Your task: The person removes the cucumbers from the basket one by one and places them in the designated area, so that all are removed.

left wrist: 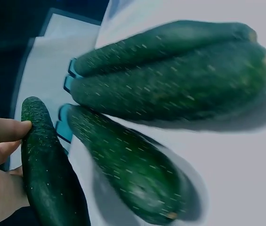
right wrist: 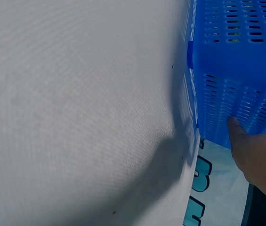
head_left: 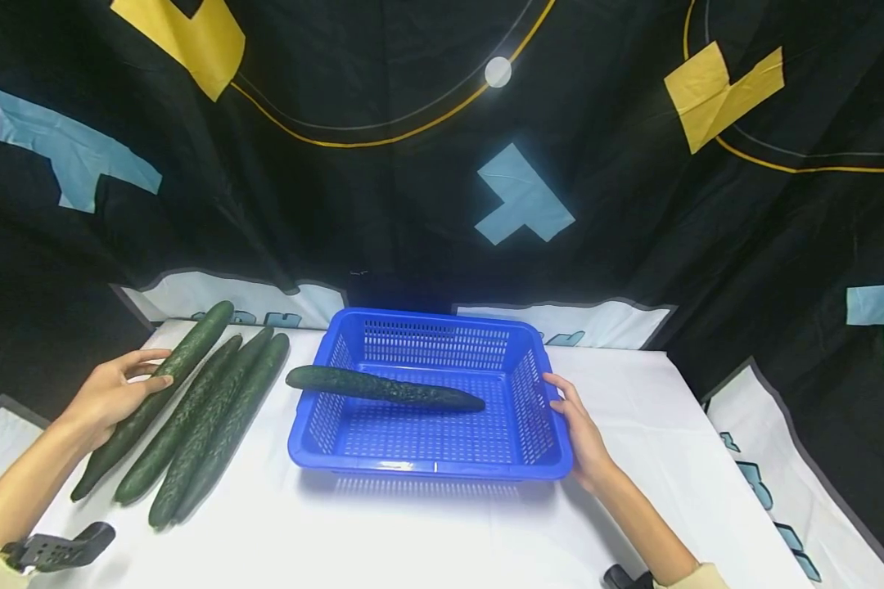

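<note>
My left hand (head_left: 114, 393) grips the leftmost long dark green cucumber (head_left: 195, 339) by its middle, thumb on the near side and fingers across the far side. In the left wrist view, the fingertips press on this cucumber (left wrist: 48, 165). Just right of it, three more cucumbers (head_left: 246, 409) lie side by side on the white table. At the blue plastic basket (head_left: 427, 470), my right hand (head_left: 585, 433) holds the right side, with fingertips on the rim. One finger touches the slotted outer wall (right wrist: 217, 101) in the right wrist view. Another cucumber (head_left: 383, 388) lies slantwise in the basket, its left end over the rim.
The white tablecloth (head_left: 265, 532) spreads under the basket and cucumbers. Behind stands a black curtain (head_left: 383, 213) with yellow and light blue shapes. White printed cloth (head_left: 751, 458) hangs beyond the table's right edge.
</note>
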A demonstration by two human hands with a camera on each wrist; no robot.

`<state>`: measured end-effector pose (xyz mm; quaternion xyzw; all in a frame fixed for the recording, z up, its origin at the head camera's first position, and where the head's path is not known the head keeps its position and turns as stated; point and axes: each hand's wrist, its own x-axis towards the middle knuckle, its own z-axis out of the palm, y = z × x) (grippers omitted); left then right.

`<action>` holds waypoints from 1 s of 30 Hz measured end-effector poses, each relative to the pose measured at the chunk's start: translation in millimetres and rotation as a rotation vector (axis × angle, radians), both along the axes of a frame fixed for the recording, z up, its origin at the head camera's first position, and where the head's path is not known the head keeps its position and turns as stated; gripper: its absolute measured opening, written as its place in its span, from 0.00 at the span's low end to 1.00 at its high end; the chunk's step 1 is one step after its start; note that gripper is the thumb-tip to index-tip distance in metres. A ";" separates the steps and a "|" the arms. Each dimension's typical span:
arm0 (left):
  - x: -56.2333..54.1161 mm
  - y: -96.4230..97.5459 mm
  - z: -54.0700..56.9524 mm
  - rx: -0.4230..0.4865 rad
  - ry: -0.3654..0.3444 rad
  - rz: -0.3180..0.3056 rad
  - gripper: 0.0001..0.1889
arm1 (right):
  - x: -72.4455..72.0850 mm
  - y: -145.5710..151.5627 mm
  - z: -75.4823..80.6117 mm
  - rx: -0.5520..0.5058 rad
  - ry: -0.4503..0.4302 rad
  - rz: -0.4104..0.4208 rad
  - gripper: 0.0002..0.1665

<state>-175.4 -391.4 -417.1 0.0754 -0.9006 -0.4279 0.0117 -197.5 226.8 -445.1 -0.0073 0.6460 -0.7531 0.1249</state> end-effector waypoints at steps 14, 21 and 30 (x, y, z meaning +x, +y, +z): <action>1.5 -12.8 -34.3 0.011 -0.080 0.104 0.32 | -0.4 0.0 -0.7 -0.020 0.009 0.007 0.30; 4.9 -16.2 -38.3 -0.006 -0.107 0.067 0.31 | 0.0 -0.7 -1.1 -0.029 0.010 0.005 0.30; 2.4 -20.7 -36.7 -0.037 -0.117 0.023 0.34 | 0.1 -0.7 -0.5 -0.030 0.004 -0.010 0.30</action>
